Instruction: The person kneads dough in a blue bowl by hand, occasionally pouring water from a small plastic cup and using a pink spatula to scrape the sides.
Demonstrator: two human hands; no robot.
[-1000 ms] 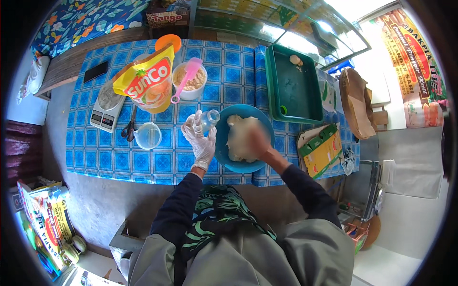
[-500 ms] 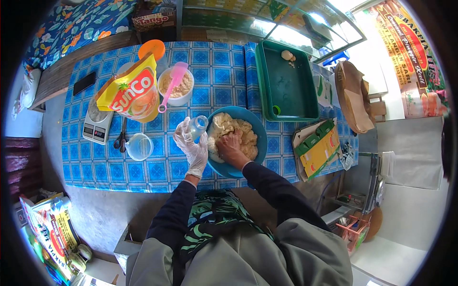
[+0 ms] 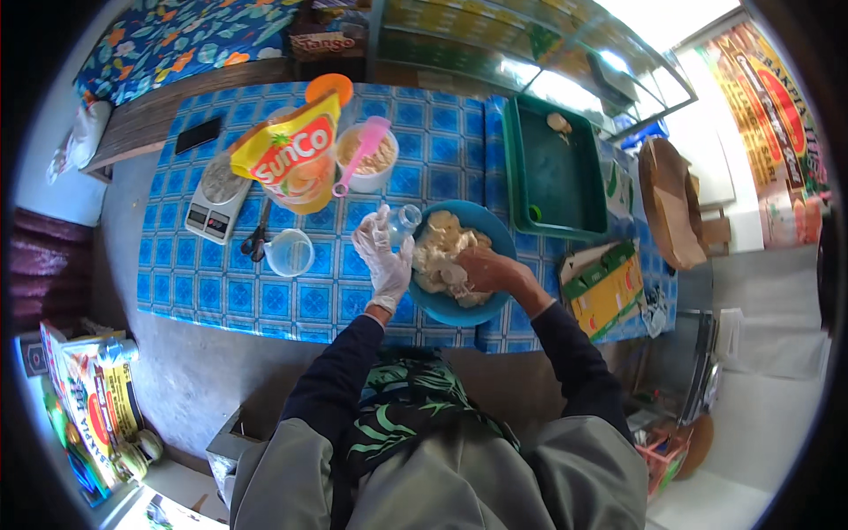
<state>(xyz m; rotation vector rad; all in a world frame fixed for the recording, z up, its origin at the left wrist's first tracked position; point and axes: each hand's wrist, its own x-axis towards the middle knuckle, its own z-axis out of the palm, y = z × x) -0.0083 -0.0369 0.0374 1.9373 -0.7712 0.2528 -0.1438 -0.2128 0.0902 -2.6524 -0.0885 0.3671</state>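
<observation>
My left hand (image 3: 385,263), in a thin white glove, is closed around a small clear bottle (image 3: 405,223) beside a blue basin (image 3: 496,231). The bottle is tilted, its mouth at the basin's left rim. A mass of pale, lumpy dough (image 3: 450,237) lies in the basin. My bare right hand (image 3: 496,272) reaches into it from the right, fingers curled on the dough, their tips partly hidden. A whitish piece shows at the fingertips, too blurred to make out.
Left on the blue checked cloth are a yellow-topped pouch (image 3: 296,163), a tub of crumbly mix (image 3: 378,177) with a pink spoon (image 3: 364,152), a clear cup (image 3: 290,253), scissors (image 3: 256,238), a scale (image 3: 212,216) and a phone (image 3: 199,134). Right are a green tray (image 3: 565,177) and flattened boxes (image 3: 605,287).
My right hand has shifted from the middle of the dough toward the basin's right side, its wrist turned. The left still holds the bottle by the rim. The whole view has shifted slightly.
</observation>
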